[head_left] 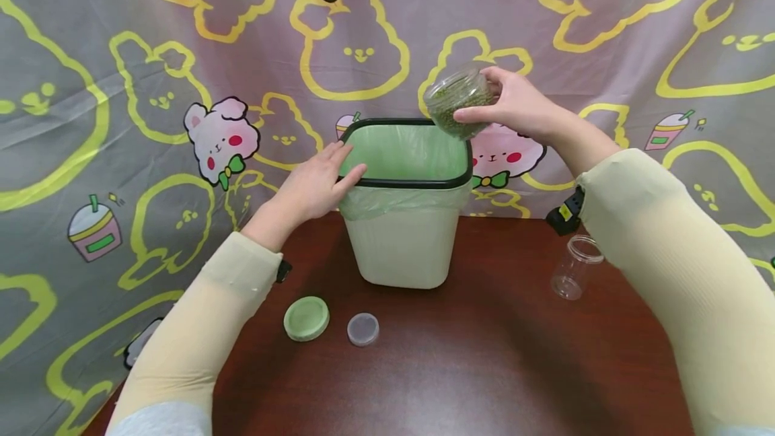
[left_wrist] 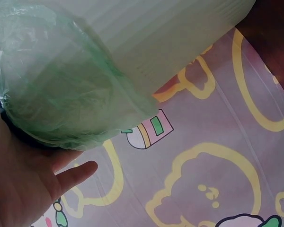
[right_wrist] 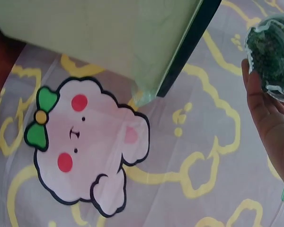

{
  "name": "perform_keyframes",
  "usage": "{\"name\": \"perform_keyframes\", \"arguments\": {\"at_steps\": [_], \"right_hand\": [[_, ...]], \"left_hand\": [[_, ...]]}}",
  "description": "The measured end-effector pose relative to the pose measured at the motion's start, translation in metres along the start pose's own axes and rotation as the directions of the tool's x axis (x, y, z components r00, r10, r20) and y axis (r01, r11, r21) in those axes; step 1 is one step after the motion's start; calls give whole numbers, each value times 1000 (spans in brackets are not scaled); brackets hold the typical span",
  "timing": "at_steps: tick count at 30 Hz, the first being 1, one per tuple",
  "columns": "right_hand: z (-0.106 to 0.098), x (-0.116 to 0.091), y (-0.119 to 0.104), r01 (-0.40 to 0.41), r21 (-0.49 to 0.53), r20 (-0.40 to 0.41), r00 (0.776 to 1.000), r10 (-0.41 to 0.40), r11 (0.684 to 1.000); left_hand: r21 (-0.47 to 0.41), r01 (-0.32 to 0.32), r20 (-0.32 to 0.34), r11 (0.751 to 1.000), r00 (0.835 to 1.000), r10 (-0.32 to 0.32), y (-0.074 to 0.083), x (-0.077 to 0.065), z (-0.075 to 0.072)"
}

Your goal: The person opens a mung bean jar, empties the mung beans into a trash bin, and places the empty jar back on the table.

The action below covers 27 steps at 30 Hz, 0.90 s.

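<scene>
A clear jar (head_left: 459, 101) partly filled with small green beans is gripped by my right hand (head_left: 522, 105), thumb on the near side. It tilts leftward above the right rear corner of a pale trash bin (head_left: 407, 244). In the right wrist view the same jar (right_wrist: 270, 52) appears at the right edge, beans inside. A light green bag (head_left: 406, 202) lines the bin and folds over under its black rim. My left hand (head_left: 309, 184) rests at the left side of that rim with fingers extended; in the left wrist view they reach past the bag (left_wrist: 80, 109).
On the dark red-brown table (head_left: 436, 369) lie a green lid (head_left: 306, 319) and a smaller translucent lid (head_left: 363, 330) before the bin. An uncovered clear jar (head_left: 570, 276) stands at the right, near my right forearm. A patterned cloth (head_left: 357, 25) hangs behind and at the left.
</scene>
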State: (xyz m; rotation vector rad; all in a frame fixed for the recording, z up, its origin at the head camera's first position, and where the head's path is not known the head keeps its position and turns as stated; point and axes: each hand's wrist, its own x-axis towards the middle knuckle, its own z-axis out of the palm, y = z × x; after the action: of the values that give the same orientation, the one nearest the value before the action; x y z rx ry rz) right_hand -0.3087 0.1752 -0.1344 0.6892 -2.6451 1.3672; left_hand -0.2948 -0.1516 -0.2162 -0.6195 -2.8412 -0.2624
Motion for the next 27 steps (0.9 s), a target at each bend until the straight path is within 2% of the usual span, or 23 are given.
{"name": "perform_keyframes", "arguments": {"at_steps": [7, 18, 23, 27], "right_hand": [[3, 9, -4, -37, -10, 81, 996, 38, 999], [-1, 21, -10, -2, -94, 159, 987, 16, 996], [-10, 27, -17, -39, -109, 204, 977, 61, 993], [-17, 32, -24, -93, -49, 249, 963, 102, 994]], "left_hand": [[2, -5, -17, 1000, 1000, 5, -1, 0, 1], [-12, -14, -31, 1000, 999, 13, -2, -1, 3], [-10, -11, -30, 1000, 999, 11, -2, -1, 2], [-7, -13, -35, 1000, 999, 13, -2, 0, 3]]}}
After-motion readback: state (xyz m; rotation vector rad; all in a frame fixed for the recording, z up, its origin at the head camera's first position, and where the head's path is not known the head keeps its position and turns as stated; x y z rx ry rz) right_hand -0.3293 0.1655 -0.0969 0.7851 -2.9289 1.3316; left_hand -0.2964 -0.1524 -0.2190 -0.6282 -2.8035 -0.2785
